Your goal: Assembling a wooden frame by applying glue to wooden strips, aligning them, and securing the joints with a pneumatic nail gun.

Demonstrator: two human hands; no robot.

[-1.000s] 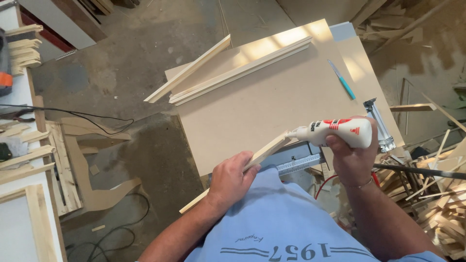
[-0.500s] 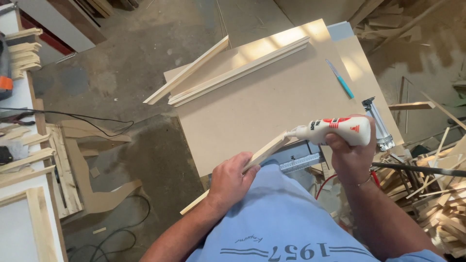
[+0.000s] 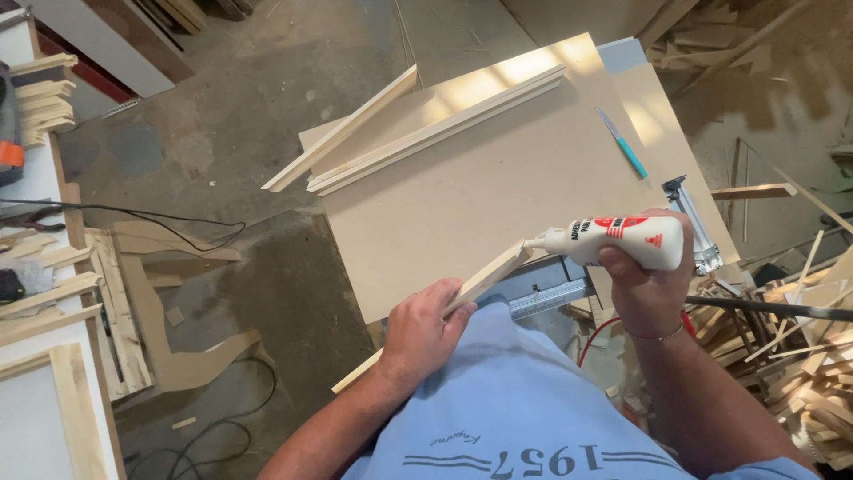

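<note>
My left hand (image 3: 425, 331) grips a thin wooden strip (image 3: 487, 276) tilted up toward the right, over the near edge of a brown board (image 3: 498, 187). My right hand (image 3: 647, 283) is closed around a white glue bottle (image 3: 622, 241) with red markings, held sideways. The bottle's nozzle touches the cut upper end of the strip.
Several long wooden strips (image 3: 426, 133) lie across the board's far left corner, and a teal-handled knife (image 3: 622, 145) rests near its right edge. A metal tool (image 3: 693, 222) lies by the right edge. Scrap wood (image 3: 800, 373) piles at right; frames and cables at left.
</note>
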